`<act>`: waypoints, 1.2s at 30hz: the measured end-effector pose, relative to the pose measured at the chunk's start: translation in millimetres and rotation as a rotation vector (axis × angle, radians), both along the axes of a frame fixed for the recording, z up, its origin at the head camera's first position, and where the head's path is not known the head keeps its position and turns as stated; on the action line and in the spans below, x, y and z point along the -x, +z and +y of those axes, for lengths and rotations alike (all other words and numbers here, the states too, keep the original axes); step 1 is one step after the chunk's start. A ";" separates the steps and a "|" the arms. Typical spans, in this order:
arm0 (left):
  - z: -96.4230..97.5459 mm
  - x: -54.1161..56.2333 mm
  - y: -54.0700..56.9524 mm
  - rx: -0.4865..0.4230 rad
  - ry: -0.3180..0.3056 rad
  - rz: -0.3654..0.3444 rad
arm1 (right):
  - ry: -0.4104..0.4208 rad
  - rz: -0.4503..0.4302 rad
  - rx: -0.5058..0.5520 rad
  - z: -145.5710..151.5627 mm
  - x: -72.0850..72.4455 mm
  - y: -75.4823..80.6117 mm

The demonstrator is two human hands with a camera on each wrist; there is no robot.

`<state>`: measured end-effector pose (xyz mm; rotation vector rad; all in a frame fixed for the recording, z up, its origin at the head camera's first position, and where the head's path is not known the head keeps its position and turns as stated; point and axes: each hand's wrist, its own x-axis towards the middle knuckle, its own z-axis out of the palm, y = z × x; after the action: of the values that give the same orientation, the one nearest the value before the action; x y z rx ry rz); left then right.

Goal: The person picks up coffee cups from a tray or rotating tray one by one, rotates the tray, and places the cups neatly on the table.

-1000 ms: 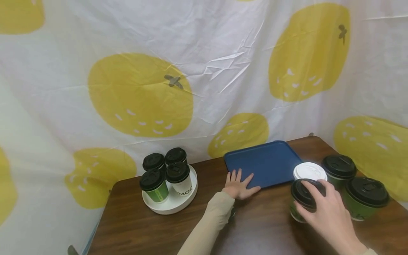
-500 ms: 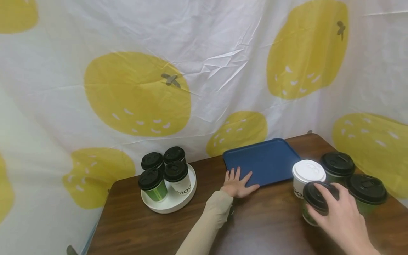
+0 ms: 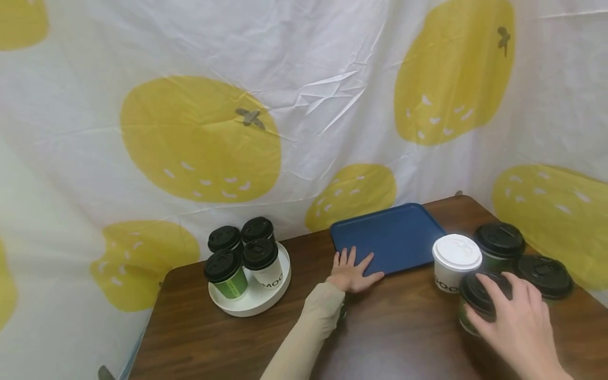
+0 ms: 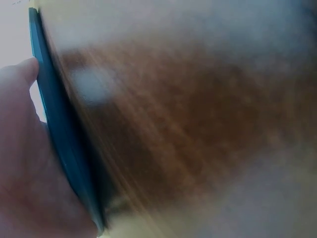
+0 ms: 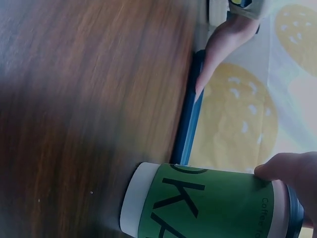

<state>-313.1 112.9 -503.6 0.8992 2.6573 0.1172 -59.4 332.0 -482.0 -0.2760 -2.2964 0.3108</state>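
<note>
My left hand (image 3: 350,275) rests with spread fingers on the near left part of a blue tray (image 3: 396,237). In the left wrist view its thumb lies at the raised edge of the tray (image 4: 64,134). My right hand (image 3: 520,322) grips a green paper coffee cup (image 3: 475,293) by its black lid from above, fingers and thumb around the rim. Large dark letters show on the upright cup's green sleeve (image 5: 213,203) in the right wrist view. Just behind it stands a white cup with a white lid (image 3: 457,258).
Two black-lidded cups, one farther back (image 3: 500,238) and one nearer (image 3: 543,275), stand at the right, the nearer partly hidden. A round white tray (image 3: 247,309) at the left holds several black-lidded cups (image 3: 225,274). A fruit-print curtain (image 3: 294,132) hangs behind the wooden table (image 3: 380,327).
My right hand has moved the green cup right and slightly toward me, uncovering more of the white-lidded cup. My left hand has stayed on the blue tray.
</note>
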 end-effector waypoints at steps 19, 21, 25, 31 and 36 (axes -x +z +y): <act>-54.4 -49.4 77.6 -0.768 0.024 0.386 | 0.123 0.181 0.004 -16.9 18.0 32.4; -82.5 -55.3 98.5 -0.967 0.096 0.516 | 0.156 0.211 -0.006 -22.1 21.4 41.3; -153.7 -53.1 117.7 -1.077 0.369 0.665 | 0.228 0.209 -0.006 -32.6 33.3 55.7; -209.2 -24.2 88.7 -0.661 0.629 0.425 | 0.374 0.189 -0.006 -46.1 63.8 74.0; -200.8 -3.3 59.3 -0.423 0.602 0.232 | 0.465 0.125 -0.008 -54.3 94.5 92.2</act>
<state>-309.8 -87.9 -444.3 0.1837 3.0972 0.7804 -153.9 277.6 -389.7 0.2814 -2.2157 0.5350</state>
